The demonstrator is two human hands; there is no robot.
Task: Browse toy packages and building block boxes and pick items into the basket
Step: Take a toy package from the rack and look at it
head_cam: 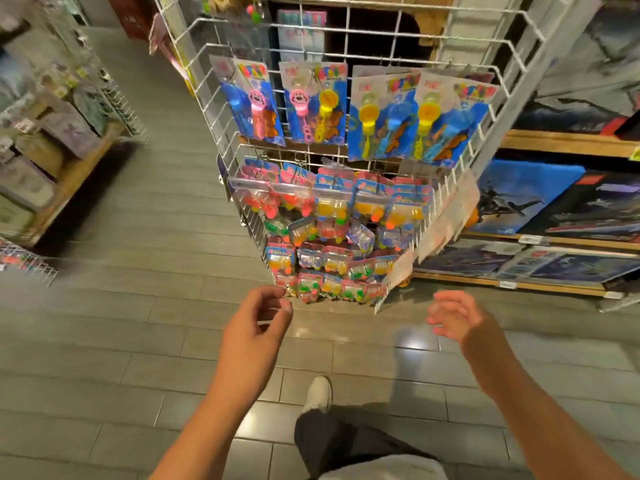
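- Before the white wire rack (221,109), hung toy packages (332,209) fill its face down to the bottom edge.
- Left hand (258,323) and right hand (457,318) hover just below, fingers loosely curled, holding nothing.
- Bare tiled floor (121,341) lies open leftward; building block boxes (561,209) line shelves rightward.

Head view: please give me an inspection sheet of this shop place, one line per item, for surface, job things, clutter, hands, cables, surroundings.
Surface: grey tiled floor, with a light glare between the hands.
Job's things: white wire rack carrying blue carded wand toys on top and small blister packs below; building block boxes on wooden shelves at right. No basket seen.
Clutter: loose price tags hanging along the rack's right edge.
Hands: left hand empty, fingers loosely curled, just under the lowest packs; right hand empty, fingers relaxed.
Cables: nothing seen.
Surroundings: blurred shelf of boxes at left; the person's white shoe on the floor.
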